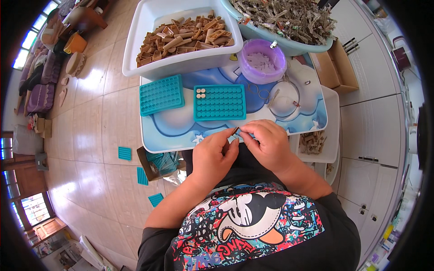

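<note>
Just past the table's near edge, my left hand (214, 154) pinches a small dark brown piece (235, 131) between thumb and fingers. My right hand (267, 143) meets it there with thumb and forefinger closed together; what lies between those fingertips is too small to make out. Beyond the hands lies a teal tray with round wells (220, 106), with several pale round discs (200, 93) in its far left corner. To its left, a second teal tray (161, 95) sits at a slight angle, with no discs visible in its wells.
A white tub (131, 58) of brown plastic pieces and a purple bucket (246, 74) holding whitish bits stand at the back. Behind the bucket, a pale blue basin (289, 43) is heaped with greyish strips. Some wire loops (260, 92) lie on the blue patterned table (174, 140).
</note>
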Motion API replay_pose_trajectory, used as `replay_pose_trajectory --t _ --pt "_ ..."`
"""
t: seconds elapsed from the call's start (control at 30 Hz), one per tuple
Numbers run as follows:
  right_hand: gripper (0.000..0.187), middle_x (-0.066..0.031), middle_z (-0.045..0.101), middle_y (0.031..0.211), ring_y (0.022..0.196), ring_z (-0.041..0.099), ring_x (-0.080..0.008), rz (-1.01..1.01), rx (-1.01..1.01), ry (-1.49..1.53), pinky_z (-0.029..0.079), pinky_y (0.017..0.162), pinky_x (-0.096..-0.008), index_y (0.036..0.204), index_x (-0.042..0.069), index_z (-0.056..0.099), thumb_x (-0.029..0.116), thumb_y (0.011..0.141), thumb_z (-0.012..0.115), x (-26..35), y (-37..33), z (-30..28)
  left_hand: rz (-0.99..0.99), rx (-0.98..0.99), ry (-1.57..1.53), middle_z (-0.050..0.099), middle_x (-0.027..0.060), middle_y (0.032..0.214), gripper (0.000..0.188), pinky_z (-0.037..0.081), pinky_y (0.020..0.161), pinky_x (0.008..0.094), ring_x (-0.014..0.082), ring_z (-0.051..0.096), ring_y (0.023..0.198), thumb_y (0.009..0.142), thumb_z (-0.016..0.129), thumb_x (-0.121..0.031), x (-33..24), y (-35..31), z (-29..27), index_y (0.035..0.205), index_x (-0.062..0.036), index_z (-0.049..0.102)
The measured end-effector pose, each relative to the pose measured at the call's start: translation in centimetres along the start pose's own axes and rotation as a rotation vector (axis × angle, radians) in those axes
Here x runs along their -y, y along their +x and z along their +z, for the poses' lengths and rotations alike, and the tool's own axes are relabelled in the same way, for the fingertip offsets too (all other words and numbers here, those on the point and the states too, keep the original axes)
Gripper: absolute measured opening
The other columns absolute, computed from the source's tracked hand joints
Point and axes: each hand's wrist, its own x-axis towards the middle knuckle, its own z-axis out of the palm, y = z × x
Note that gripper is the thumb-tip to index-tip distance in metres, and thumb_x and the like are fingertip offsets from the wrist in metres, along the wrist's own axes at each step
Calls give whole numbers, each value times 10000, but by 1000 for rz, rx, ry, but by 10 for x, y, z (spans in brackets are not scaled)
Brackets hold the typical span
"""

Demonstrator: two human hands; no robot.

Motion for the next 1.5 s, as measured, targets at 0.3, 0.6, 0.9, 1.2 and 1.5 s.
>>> replay_pose_trajectory --t 0.3,0.6,0.9,1.2,1.5 --pt "144 -96 633 779 701 613 -284 -14 -50 49 491 610 -358 812 39 589 27 708 689 -1 10 5 68 -77 61 587 80 660 252 438 494 325 216 565 549 757 669 -84 0 1 5 998 -19 635" --pt "123 -115 622 805 708 605 -277 61 -92 108 485 623 -338 831 31 594 -4 739 667 -17 14 -9 -14 393 -464 591 182 1155 585 462 895 343 267 603 1038 864 640 -199 2 -6 11 1338 29 382" --pt "94 -113 616 841 773 581 -195 447 32 1239 455 721 -300 836 31 596 96 828 663 -64 -10 -36 175 90 25 641 88 901 230 495 702 284 172 608 770 805 629 23 2 76 -48 1018 -56 662" --pt "104 -113 614 841 829 588 -243 538 264 1779 471 756 -352 865 40 607 125 837 660 -62 -22 -9 194 -176 518 623 102 980 205 455 833 407 288 545 1016 823 606 -189 32 208 -98 985 -73 655" --pt "61 -103 615 852 836 581 -254 619 285 1780 464 758 -352 864 56 631 106 838 653 -72 -35 4 15 -13 771 626 88 983 210 454 825 422 293 564 985 801 625 -236 22 215 -99 953 -95 655"
